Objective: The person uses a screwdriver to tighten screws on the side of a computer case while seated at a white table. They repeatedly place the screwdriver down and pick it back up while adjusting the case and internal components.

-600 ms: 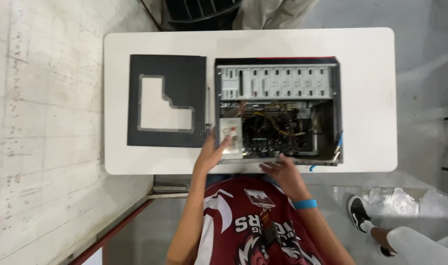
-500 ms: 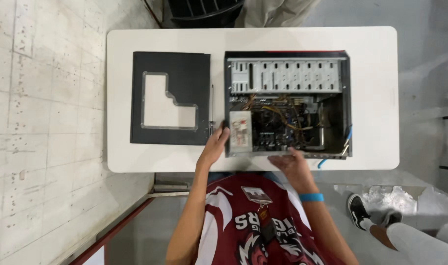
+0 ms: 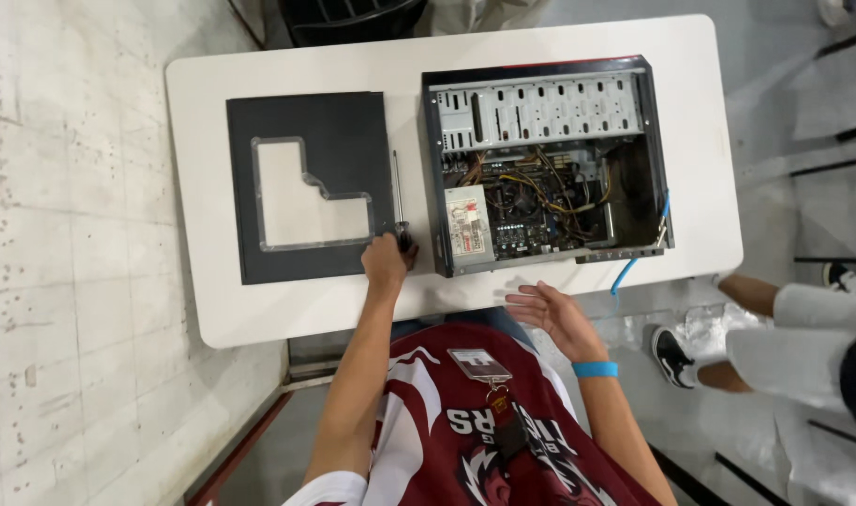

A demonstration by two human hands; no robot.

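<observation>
A thin screwdriver [image 3: 397,192] with a dark handle lies flat, its metal tip pointing to 12 o'clock.

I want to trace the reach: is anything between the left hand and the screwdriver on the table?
Nothing visible. The left hand already rests on the handle of the screwdriver, which lies between the side panel and the computer case.

one white counter [image 3: 259,309] carries three things: one open computer case [image 3: 546,159], one black side panel [image 3: 308,187] with a clear window, and one screwdriver [image 3: 399,201]. two hands of the person show: one left hand [image 3: 387,260], one right hand [image 3: 551,314]. one blue wristband [image 3: 595,369]. one badge [image 3: 475,364] on the shirt.
</observation>
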